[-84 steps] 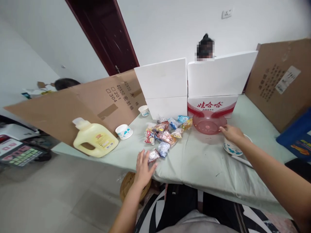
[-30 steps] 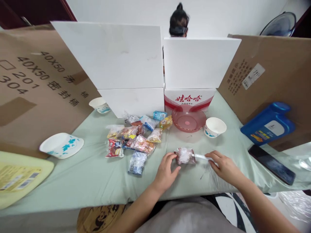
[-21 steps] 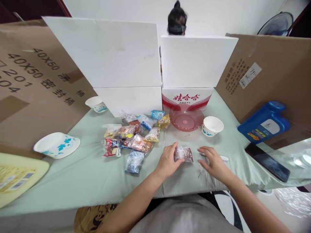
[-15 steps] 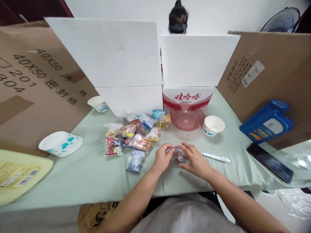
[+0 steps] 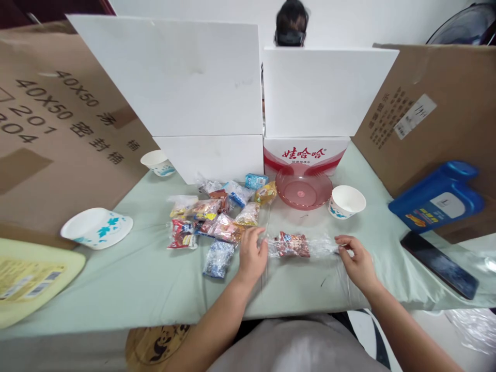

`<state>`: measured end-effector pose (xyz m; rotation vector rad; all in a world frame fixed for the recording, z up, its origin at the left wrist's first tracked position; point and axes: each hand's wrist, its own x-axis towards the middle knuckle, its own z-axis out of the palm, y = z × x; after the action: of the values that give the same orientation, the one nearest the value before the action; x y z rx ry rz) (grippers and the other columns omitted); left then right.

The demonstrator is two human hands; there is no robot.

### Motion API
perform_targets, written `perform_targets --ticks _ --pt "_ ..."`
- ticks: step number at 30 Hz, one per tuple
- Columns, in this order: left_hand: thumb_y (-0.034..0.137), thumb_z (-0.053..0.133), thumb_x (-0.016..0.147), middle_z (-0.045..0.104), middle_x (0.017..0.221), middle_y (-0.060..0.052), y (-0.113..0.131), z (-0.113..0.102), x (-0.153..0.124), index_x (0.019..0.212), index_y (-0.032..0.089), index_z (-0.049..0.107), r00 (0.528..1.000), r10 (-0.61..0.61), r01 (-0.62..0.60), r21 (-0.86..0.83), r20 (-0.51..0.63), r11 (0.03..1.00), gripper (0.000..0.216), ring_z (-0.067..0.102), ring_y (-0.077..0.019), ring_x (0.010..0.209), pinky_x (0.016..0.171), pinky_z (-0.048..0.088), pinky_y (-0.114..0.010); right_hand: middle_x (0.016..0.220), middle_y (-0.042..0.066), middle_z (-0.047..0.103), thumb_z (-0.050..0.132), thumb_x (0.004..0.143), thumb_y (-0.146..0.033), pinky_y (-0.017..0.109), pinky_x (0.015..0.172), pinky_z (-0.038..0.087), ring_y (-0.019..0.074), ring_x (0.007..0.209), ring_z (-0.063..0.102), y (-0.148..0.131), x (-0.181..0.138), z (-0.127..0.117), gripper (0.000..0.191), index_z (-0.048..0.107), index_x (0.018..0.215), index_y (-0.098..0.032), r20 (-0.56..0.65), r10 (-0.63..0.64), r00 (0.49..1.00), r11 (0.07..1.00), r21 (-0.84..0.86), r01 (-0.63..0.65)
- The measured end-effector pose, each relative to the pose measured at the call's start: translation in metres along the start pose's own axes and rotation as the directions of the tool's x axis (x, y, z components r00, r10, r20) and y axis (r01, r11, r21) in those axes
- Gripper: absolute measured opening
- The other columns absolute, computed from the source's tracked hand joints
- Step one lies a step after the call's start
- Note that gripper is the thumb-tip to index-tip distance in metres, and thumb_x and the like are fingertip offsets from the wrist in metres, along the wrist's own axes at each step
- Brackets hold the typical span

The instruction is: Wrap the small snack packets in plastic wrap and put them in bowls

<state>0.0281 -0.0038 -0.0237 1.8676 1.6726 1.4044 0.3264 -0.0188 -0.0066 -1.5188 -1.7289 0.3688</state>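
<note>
A clear snack packet (image 5: 292,245) with red contents lies stretched flat on the pale green tablecloth (image 5: 155,279). My left hand (image 5: 251,256) pinches its left end. My right hand (image 5: 354,261) pinches its right end. A pile of several small coloured snack packets (image 5: 217,217) lies just left of my left hand. A pink translucent bowl (image 5: 304,188) and a white paper cup (image 5: 346,201) stand behind the packet.
White foam boards (image 5: 182,77) and cardboard sheets (image 5: 58,124) wall in the table. A blue jug (image 5: 437,199) and a dark phone (image 5: 439,263) lie at right. A paper bowl (image 5: 96,227), a yellow jug (image 5: 31,281) and another cup (image 5: 157,161) sit at left. A person's head (image 5: 291,23) shows behind the boards.
Both hands met over the packet, then drew apart, pulling it out flat between them. The white pen-like stick seen beside my right hand is no longer visible.
</note>
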Motion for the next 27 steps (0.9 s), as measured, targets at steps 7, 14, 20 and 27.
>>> perform_targets --ticks 7,14,20,27 --pt "0.024 0.056 0.090 0.068 0.097 -0.006 0.033 -0.001 -0.011 0.107 0.023 0.065 0.901 0.329 -0.399 0.243 0.282 0.884 0.019 0.056 -0.0269 0.111 0.108 0.025 -0.053 0.125 0.013 0.059 0.056 0.090 -0.025 0.048 0.101 0.044 0.0278 0.123 0.050 -0.050 0.008 0.000 0.044 0.045 0.133 -0.021 0.171 -0.445 0.879 0.885 -0.064 0.461" --pt "0.010 0.043 0.092 0.065 0.078 -0.003 0.045 -0.024 -0.045 0.085 0.023 0.065 0.762 0.447 -0.579 0.184 0.469 0.794 0.026 0.060 -0.0197 0.095 0.100 0.036 -0.044 0.093 0.007 0.070 0.045 0.095 -0.018 0.033 0.073 0.051 0.0209 0.085 0.065 -0.062 -0.007 0.017 0.025 0.062 0.113 -0.021 0.621 -0.423 0.660 0.810 -0.068 0.582" --pt "0.032 0.053 0.093 0.063 0.076 -0.005 0.024 -0.032 -0.070 0.075 0.020 0.062 0.804 0.355 -0.508 0.241 0.477 0.827 0.023 0.059 -0.0206 0.075 0.069 0.047 -0.035 0.080 0.004 0.069 0.044 0.098 -0.033 0.029 0.058 0.046 0.0192 0.067 0.066 -0.058 -0.018 0.019 0.024 0.065 0.101 -0.020 0.661 -0.202 0.723 0.851 -0.247 0.463" --pt "0.024 0.058 0.088 0.059 0.133 -0.010 0.006 -0.021 -0.073 0.123 0.023 0.059 0.952 0.179 -0.264 0.375 0.247 0.889 0.035 0.060 -0.0275 0.102 0.088 0.047 -0.042 0.123 0.013 0.061 0.057 0.090 -0.028 0.042 0.092 0.048 0.0272 0.109 0.058 -0.068 0.004 0.039 0.042 0.052 0.131 -0.021 0.464 -0.387 0.797 0.844 -0.170 0.509"
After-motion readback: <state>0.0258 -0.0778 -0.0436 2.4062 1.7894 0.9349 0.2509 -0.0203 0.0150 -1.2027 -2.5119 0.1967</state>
